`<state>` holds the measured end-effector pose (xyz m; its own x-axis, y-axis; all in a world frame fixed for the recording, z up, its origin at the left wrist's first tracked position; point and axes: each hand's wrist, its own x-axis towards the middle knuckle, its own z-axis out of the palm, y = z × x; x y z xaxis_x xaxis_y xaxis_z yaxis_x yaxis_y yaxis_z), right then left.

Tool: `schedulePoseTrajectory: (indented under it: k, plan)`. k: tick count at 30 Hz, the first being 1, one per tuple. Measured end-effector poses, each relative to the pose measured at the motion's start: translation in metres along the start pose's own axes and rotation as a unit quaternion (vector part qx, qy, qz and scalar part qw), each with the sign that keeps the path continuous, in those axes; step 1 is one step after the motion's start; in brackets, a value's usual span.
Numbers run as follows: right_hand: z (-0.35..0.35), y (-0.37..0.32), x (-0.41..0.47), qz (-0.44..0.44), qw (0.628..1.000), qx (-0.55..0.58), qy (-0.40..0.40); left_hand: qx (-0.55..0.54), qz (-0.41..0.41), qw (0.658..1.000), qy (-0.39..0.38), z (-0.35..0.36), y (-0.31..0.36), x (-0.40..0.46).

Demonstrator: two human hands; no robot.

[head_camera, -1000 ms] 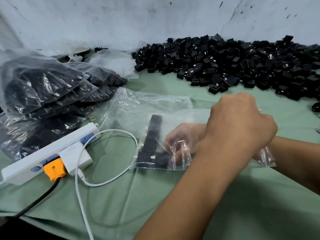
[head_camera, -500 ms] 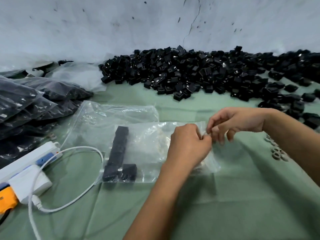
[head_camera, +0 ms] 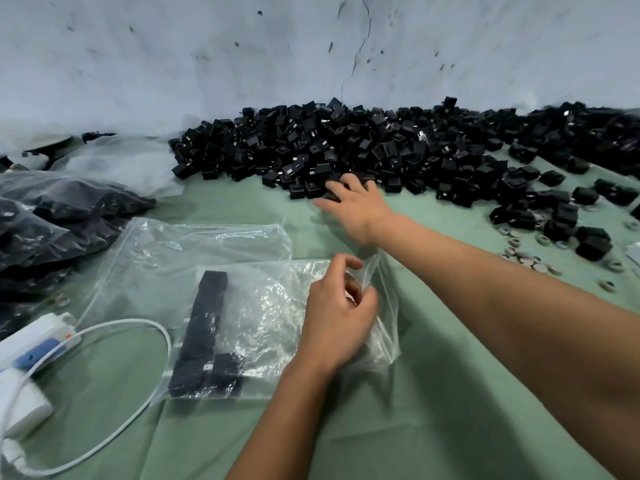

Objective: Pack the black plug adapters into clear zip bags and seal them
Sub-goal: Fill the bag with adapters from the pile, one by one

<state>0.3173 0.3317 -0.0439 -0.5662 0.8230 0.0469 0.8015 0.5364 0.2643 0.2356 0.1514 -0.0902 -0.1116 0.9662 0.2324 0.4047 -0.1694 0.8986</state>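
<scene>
A clear zip bag (head_camera: pixel 263 317) lies flat on the green cloth with its mouth to the right. Inside it several black plug adapters (head_camera: pixel 204 337) stand in a row along the left end. My left hand (head_camera: pixel 339 317) grips the bag's mouth, fingers curled round the plastic. A big heap of loose black adapters (head_camera: pixel 381 147) runs along the wall. My right hand (head_camera: pixel 353 202) reaches over the heap's near edge, fingers spread on the adapters; whether it holds one is hidden.
Another clear empty bag (head_camera: pixel 194 251) lies under and behind the first. Filled bags of adapters (head_camera: pixel 52 216) pile up at the left. A white power strip (head_camera: pixel 31 341) with a white cable (head_camera: pixel 138 327) sits at the lower left. Small metal rings (head_camera: pixel 530 258) lie scattered at the right.
My right hand has left the bag's mouth and moved up to the heap of adapters. My left hand has stayed at the bag's mouth.
</scene>
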Motion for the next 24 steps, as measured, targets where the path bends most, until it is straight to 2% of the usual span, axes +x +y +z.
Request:
schedulePoseTrajectory:
  k: [2, 4, 6, 9, 12, 14, 16, 17, 18, 22, 24]
  plan:
    - [-0.002, -0.001, 0.005, 0.004, 0.998, -0.056, -0.029, -0.01, 0.004, 1.0, 0.0, 0.0, -0.002, 0.001]
    - [-0.003, 0.0, 0.003, 0.009, 0.998, -0.07, -0.007, -0.03, 0.012, 0.999, -0.006, 0.0, 0.0, 0.002]
    - [-0.003, 0.003, -0.003, 0.017, 1.0, -0.013, 0.005, -0.04, 0.018, 0.999, 0.0, 0.0, 0.002, 0.003]
    - [-0.007, 0.012, -0.02, 0.036, 0.989, 0.143, -0.005, -0.051, -0.001, 0.999, 0.016, -0.001, 0.003, 0.002]
    - [-0.008, 0.025, -0.045, 0.066, 0.974, 0.218, 0.012, -0.062, -0.017, 0.998, 0.017, -0.004, 0.005, 0.002]
    - [-0.012, 0.03, -0.065, 0.114, 0.942, 0.307, 0.067, -0.062, -0.021, 0.998, 0.018, -0.005, 0.007, 0.001]
    - [-0.021, 0.031, -0.087, 0.158, 0.87, 0.457, 0.093, -0.063, -0.029, 0.997, 0.035, -0.006, 0.009, 0.001]
    - [-0.028, 0.031, -0.098, 0.162, 0.834, 0.522, 0.08, -0.064, -0.035, 0.996, 0.047, -0.006, 0.01, 0.002]
    - [-0.034, 0.031, -0.109, 0.153, 0.812, 0.561, 0.048, -0.065, -0.04, 0.995, 0.06, -0.006, 0.011, 0.002]
    - [-0.045, 0.02, -0.144, 0.077, 0.797, 0.587, -0.12, -0.064, -0.026, 0.992, 0.11, -0.006, 0.022, 0.0]
    - [-0.049, 0.006, -0.153, 0.036, 0.799, 0.576, -0.17, -0.043, 0.012, 0.991, 0.125, -0.008, 0.03, -0.003]
